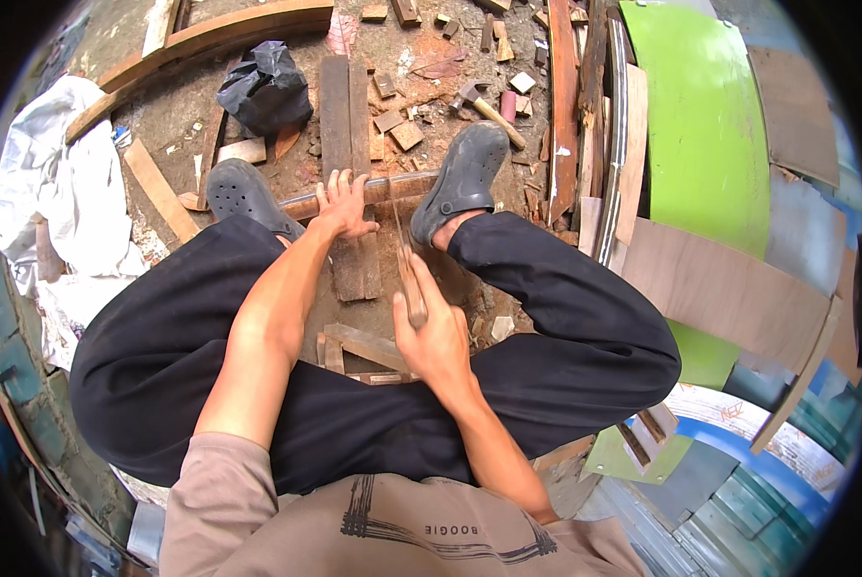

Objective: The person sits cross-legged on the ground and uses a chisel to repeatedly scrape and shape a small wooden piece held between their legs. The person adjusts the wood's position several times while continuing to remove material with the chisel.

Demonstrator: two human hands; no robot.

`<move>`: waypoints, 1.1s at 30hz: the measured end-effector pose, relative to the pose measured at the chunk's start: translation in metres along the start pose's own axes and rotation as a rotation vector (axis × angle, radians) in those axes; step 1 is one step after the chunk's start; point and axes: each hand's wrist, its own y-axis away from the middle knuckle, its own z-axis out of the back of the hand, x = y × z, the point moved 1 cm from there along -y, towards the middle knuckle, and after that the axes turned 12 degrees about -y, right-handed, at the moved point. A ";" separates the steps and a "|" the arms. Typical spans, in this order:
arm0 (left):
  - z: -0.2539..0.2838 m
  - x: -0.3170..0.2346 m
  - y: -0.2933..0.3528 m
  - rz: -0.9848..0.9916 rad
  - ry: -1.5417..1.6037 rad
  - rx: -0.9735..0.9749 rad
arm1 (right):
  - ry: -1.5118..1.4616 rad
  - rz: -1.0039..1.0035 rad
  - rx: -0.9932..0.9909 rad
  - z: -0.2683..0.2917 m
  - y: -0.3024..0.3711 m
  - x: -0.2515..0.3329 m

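Between the feet, left hand [342,207] pins the wooden strip [373,188]; right hand [431,332] grips the saw [407,264]. Blade jumping at twelve o'clock could nick those fingers.

This is a rough outdoor carpentry yard, a makeshift woodworking spot on bare dirt. Small brown offcut blocks [407,133] litter the ground at twelve o'clock, beside a wooden-handled claw hammer [487,107]. A long curved timber beam [210,38] lies at eleven o'clock, and bent green and brown plywood sheets [705,144] (clearly worked stock) are stacked at two o'clock.
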 end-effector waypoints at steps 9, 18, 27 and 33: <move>0.005 0.004 -0.017 -0.013 0.052 -0.030 | 0.003 0.095 -0.041 -0.016 -0.064 -0.041; 0.003 0.007 -0.004 0.025 0.056 -0.080 | -0.006 0.056 0.001 -0.002 -0.032 -0.006; -0.010 0.014 -0.010 0.005 0.058 -0.115 | 0.066 0.131 0.046 0.020 0.014 0.010; -0.004 0.002 -0.014 0.002 0.049 -0.126 | 0.017 0.122 -0.054 -0.023 -0.070 -0.033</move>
